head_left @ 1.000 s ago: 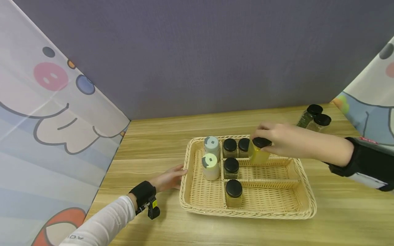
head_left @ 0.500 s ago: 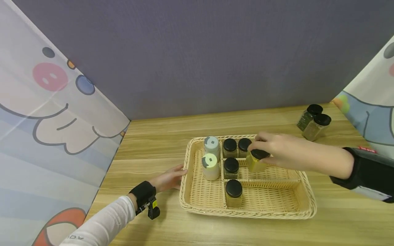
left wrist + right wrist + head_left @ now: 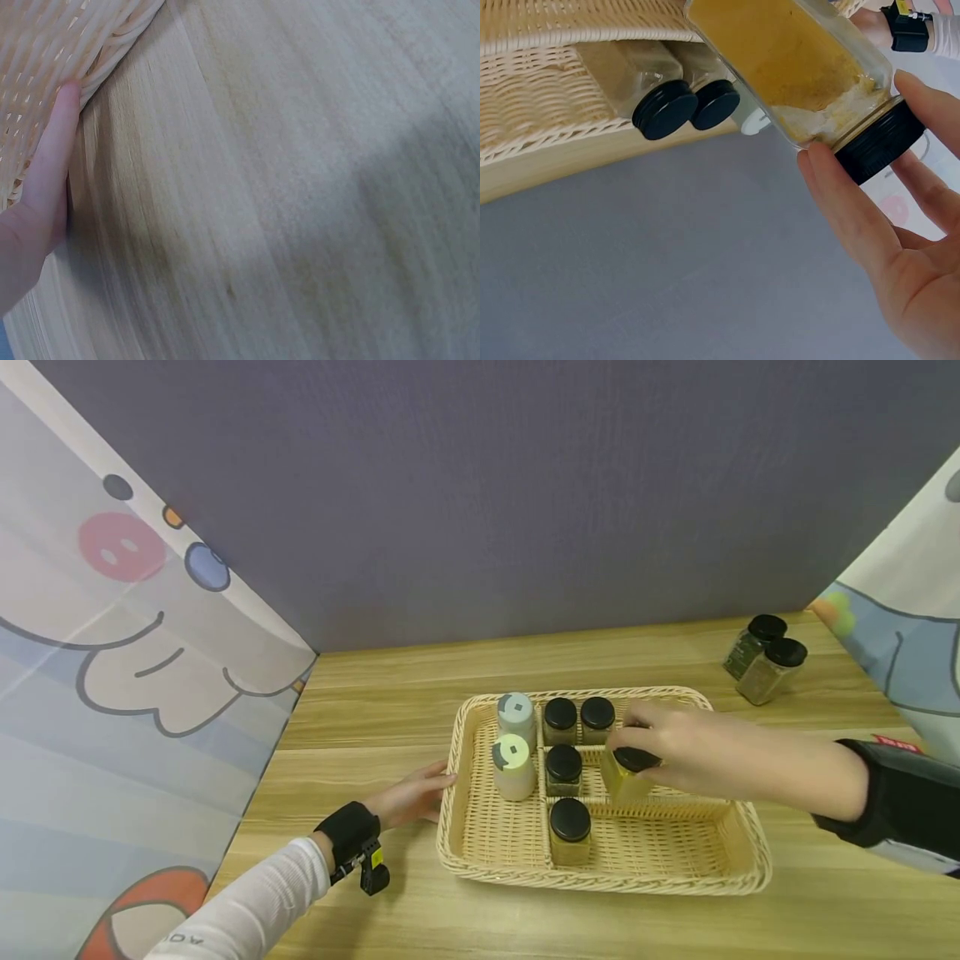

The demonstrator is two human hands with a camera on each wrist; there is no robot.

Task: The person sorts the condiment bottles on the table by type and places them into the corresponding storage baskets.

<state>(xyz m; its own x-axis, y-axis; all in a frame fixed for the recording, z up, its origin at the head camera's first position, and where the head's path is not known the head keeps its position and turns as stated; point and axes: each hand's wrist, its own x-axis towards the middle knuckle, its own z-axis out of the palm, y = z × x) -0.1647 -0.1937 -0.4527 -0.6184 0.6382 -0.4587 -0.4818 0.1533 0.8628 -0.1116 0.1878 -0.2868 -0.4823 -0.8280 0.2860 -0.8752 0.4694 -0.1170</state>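
Observation:
My right hand (image 3: pixel 678 742) pinches a square spice jar (image 3: pixel 624 782) of yellow powder around its black lid, over the basket's middle-row compartment. In the right wrist view, thumb and fingers lie at the lid and neck of the jar (image 3: pixel 802 64); whether its base touches the basket is hidden. The wicker basket (image 3: pixel 607 883) has a wide left section and several rows on the right. My left hand (image 3: pixel 408 795) rests against the basket's left side; in the left wrist view one straight finger (image 3: pixel 56 146) touches the woven wall (image 3: pixel 45 56).
In the basket stand two white-capped bottles (image 3: pixel 514 768), two jars in the back row (image 3: pixel 560 720), one in the middle row (image 3: pixel 564 770) and a yellow one in front (image 3: pixel 570 832). Two more jars (image 3: pixel 767 672) stand on the table, back right. A grey partition (image 3: pixel 480 510) rises behind.
My right hand has carried the yellow spice jar toward the front of the basket, from the back row to over the middle row. The left hand has stayed at the basket's left side.

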